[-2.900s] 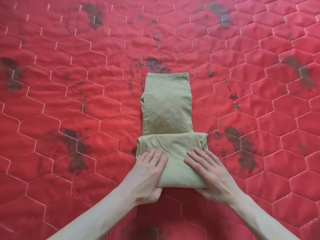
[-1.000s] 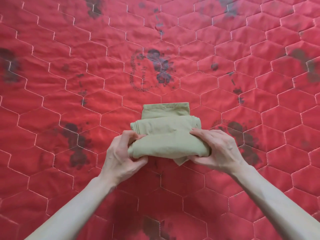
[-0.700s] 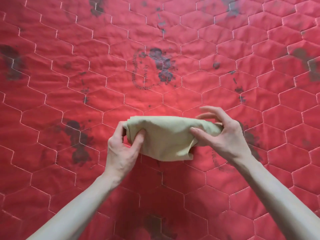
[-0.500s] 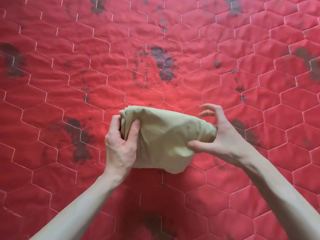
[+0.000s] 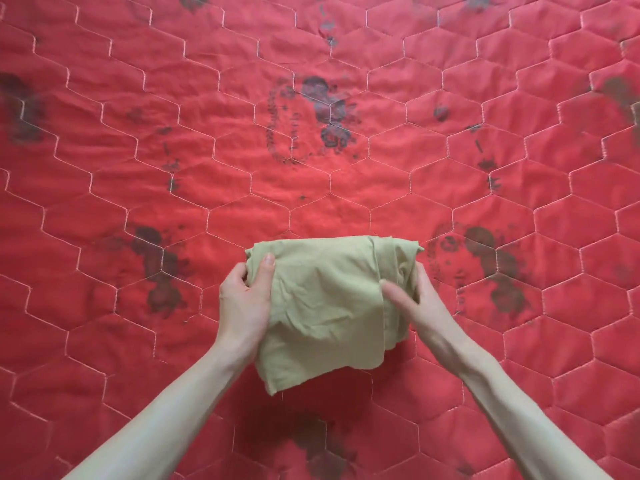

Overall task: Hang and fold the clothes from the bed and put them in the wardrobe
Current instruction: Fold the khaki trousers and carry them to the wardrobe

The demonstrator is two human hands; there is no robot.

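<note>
Folded olive garment [image 5: 325,299] gripped between left hand [image 5: 244,303], right hand [image 5: 417,303]

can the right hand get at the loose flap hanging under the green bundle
Probably yes. The right hand already grips the bundle at its right end, and the flap hangs free below, over the quilt, with nothing in front. But letting go would leave only the left hand holding it.

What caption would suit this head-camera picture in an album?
Both hands, left and right, hold a folded olive-green garment above a red quilted bedspread.
</note>
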